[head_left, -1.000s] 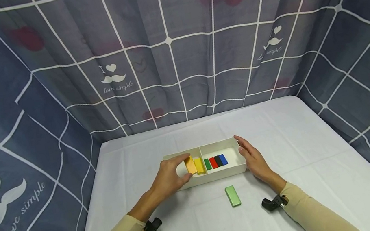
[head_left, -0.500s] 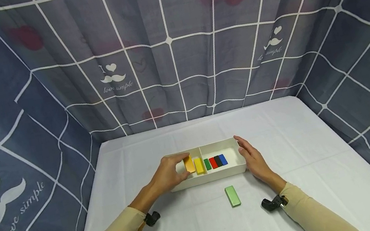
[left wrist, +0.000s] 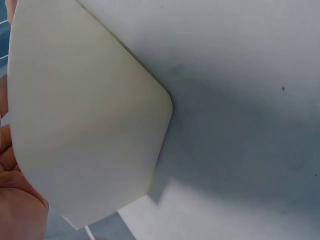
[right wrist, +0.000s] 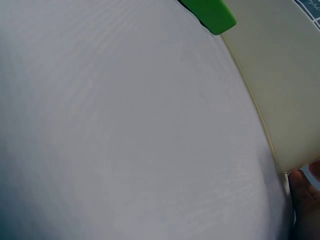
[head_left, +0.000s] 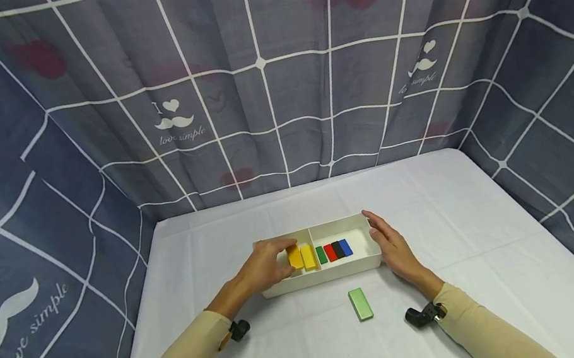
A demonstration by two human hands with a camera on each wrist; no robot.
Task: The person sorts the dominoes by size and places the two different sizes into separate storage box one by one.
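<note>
A white two-compartment box (head_left: pixel 349 267) stands on the table. My left hand (head_left: pixel 264 266) reaches over its left end and pinches a yellow-orange block (head_left: pixel 294 257) in the left compartment. A yellow block (head_left: pixel 308 258) lies just right of it, beside the divider. The right compartment holds a row of small blocks: dark green (head_left: pixel 321 255), red (head_left: pixel 331 252), black (head_left: pixel 338 250) and blue (head_left: pixel 346 247). At the box's right end my right hand (head_left: pixel 399 252) holds the wall. The wrist views mostly show the box's outer walls, with only parts of the hands at the edges.
A larger light green block (head_left: pixel 361 304) lies on the white tablecloth (head_left: pixel 318 353) in front of the box. Dark checked curtains (head_left: pixel 301 93) hang behind the table and on both sides.
My left hand shifts slightly while the yellow-orange block it pinches goes from tilted to more level, down in the left compartment. The right hand, the box and the light green block stay put.
</note>
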